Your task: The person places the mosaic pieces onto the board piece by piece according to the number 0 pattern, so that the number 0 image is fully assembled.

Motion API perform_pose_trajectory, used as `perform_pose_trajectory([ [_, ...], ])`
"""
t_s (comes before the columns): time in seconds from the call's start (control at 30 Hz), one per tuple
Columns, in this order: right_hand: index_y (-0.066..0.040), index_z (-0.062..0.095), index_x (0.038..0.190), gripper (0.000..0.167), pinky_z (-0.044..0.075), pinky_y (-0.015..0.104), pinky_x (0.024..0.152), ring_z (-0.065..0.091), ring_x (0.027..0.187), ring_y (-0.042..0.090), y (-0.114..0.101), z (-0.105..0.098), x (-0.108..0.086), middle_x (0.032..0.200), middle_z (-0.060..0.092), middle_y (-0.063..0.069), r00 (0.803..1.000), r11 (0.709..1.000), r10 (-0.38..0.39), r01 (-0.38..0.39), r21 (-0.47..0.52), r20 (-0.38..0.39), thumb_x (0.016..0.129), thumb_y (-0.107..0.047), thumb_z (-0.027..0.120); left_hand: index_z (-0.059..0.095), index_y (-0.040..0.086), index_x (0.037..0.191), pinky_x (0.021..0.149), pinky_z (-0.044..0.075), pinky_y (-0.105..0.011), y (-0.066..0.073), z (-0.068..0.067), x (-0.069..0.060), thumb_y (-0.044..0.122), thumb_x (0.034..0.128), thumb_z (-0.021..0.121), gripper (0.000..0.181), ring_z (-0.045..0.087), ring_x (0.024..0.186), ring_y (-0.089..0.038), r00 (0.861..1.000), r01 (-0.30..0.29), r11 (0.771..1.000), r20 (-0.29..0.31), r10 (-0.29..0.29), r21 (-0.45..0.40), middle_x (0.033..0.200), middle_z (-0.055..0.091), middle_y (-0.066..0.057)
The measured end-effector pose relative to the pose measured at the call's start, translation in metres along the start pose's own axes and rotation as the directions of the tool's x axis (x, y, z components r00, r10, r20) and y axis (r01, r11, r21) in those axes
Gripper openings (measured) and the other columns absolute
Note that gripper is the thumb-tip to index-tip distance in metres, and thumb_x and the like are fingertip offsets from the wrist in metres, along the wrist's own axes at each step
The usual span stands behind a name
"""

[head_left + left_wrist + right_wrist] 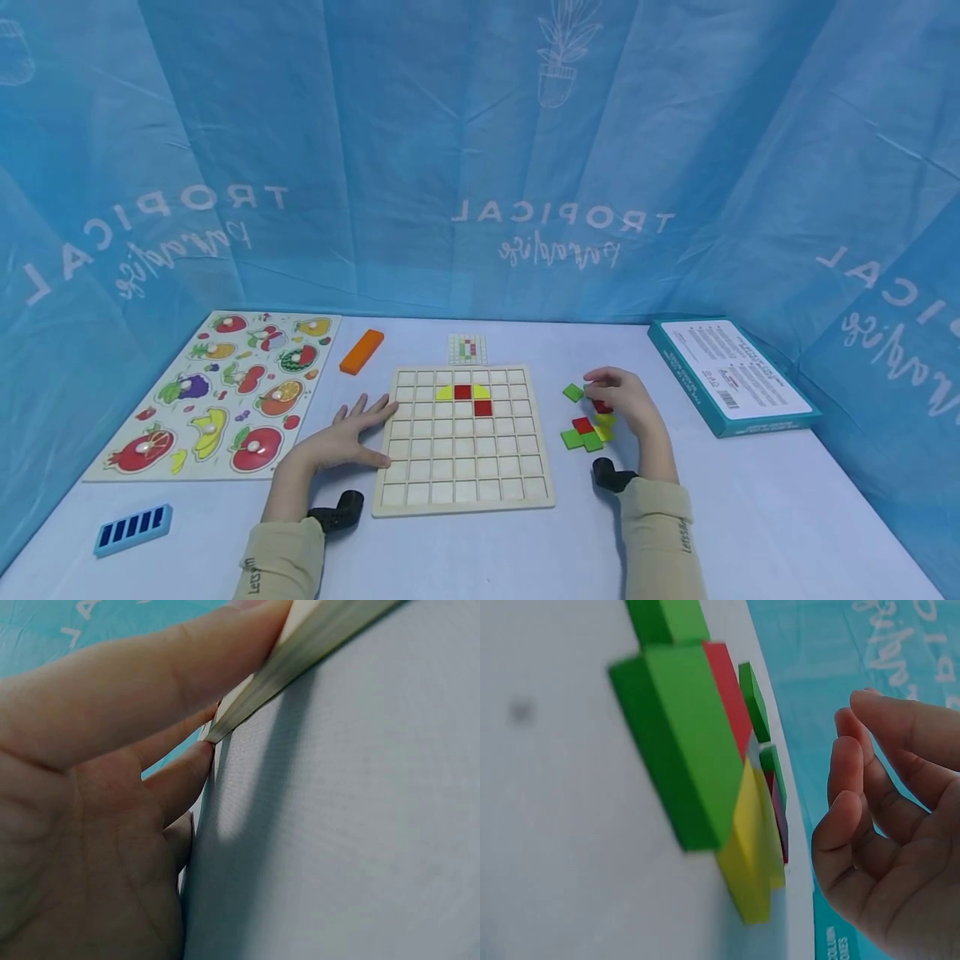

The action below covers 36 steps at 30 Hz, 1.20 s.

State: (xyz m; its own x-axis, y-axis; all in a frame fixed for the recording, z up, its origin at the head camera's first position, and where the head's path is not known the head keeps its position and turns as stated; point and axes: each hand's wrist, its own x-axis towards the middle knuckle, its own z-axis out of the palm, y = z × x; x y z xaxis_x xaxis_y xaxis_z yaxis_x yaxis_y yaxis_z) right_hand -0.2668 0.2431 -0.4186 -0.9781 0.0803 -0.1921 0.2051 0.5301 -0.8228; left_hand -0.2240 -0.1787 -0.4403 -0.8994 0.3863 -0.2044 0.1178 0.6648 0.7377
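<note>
A pale wooden grid board (441, 450) lies in the middle of the table. Two red square tiles, the upper one (462, 392) flanked by two yellow pieces with a curved edge, sit in its upper cells. My left hand (341, 437) has its fingers spread, with fingertips and thumb touching the board's left edge; in the left wrist view, its thumb (150, 690) lies against that edge. Over loose tiles right of the board hovers my right hand (624, 400), fingers loosely bent, nothing visible between them. Beneath and beside it are green tiles (679, 742), red tiles (582, 425) and yellow tiles (742, 847).
A small pattern card (467, 349) lies behind the board. At left are a fruit puzzle board (247, 408), an orange block (362, 352) and a light-blue slotted piece (133, 531). A teal-edged box (735, 375) lies at right. Blue printed cloth (420, 167) hangs behind.
</note>
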Motion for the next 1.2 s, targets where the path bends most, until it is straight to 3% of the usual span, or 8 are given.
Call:
perform_pose_trajectory([
  [0.2,-0.004,0.055,0.121,0.035,0.045,0.035,0.085,0.051,0.098,0.026,0.009,-0.008,-0.002,0.112,0.056,0.015,1.0,1.0,0.015,-0.015,0.021,-0.007,0.089,-0.018,0.059,0.03,0.006,0.144,0.108,-0.009,-0.059,0.001,0.001,-0.001,0.028,0.0666,0.078,0.094,-0.009,0.138,-0.042,1.0,-0.001,1.0,0.001,0.001,-0.005,0.152,0.014,-0.02],
  [0.5,-0.003,0.054,0.12,0.035,0.044,0.032,0.08,0.051,0.096,0.026,0.017,-0.013,-0.002,0.115,0.056,0.017,0.998,0.997,0.065,-0.064,0.053,-0.021,0.088,-0.016,0.058,0.03,0.006,0.144,0.108,-0.01,-0.058,0.002,0.001,-0.002,0.029,0.0672,0.078,0.093,-0.009,0.139,-0.041,1.0,0.001,1.0,0.001,-0.001,-0.009,0.152,0.014,-0.019],
  [0.8,-0.003,0.055,0.12,0.043,0.043,0.043,0.092,0.042,0.113,0.033,0.021,-0.016,-0.001,0.128,0.05,0.02,0.996,0.995,0.084,-0.085,0.047,0.012,0.078,-0.003,0.065,0.031,0.007,0.144,0.108,-0.01,-0.059,0.002,-0.001,-0.001,0.027,0.0665,0.079,0.094,-0.01,0.138,-0.041,1.0,0.01,1.0,-0.002,-0.01,-0.012,0.152,0.014,-0.018],
  [1.2,-0.003,0.054,0.121,0.047,0.045,0.039,0.087,0.043,0.109,0.034,0.023,-0.014,-0.002,0.124,0.049,0.021,0.997,0.997,0.074,-0.074,0.031,0.028,0.075,0.004,0.062,0.03,0.006,0.144,0.108,-0.011,-0.057,0.004,-0.002,-0.002,0.028,0.0671,0.078,0.093,-0.01,0.138,-0.042,1.0,-0.011,1.0,0.01,0.011,0.001,0.152,0.013,-0.02],
])
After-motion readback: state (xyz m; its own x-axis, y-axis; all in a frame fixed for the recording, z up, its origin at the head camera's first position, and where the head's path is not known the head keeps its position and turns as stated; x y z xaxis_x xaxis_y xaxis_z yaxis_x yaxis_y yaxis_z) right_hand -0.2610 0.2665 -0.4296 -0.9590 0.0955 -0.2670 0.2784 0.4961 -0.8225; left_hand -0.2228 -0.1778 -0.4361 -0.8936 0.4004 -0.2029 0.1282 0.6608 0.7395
